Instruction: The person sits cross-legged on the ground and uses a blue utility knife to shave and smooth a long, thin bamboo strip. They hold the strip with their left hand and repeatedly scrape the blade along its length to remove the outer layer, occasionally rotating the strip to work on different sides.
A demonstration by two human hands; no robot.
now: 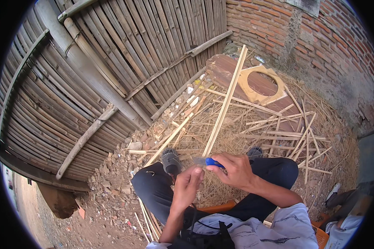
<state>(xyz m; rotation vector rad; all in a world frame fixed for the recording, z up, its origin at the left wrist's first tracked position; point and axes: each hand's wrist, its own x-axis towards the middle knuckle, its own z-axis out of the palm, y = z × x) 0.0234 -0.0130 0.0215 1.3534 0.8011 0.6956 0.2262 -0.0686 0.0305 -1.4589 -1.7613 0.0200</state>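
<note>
A long pale bamboo strip [225, 108] stretches away from my hands toward the brown board, with a line running down its length. My left hand [188, 182] is closed at the strip's near end, thumb uppermost; the fingers partly hide what they grip. In my right hand [235, 169] is a knife with a blue handle [214, 162], held just right of the left hand. Its flat grey blade [199, 160] lies across the near end of the strip, close to my left thumb.
More strips lie in a loose pile [297, 135] on straw at the right. A square panel with a round hole [244, 83] rests on a brown board [220, 68]. A bamboo wall [124, 54] and a brick wall [270, 25] enclose the corner. Another person [345, 199] is at lower right.
</note>
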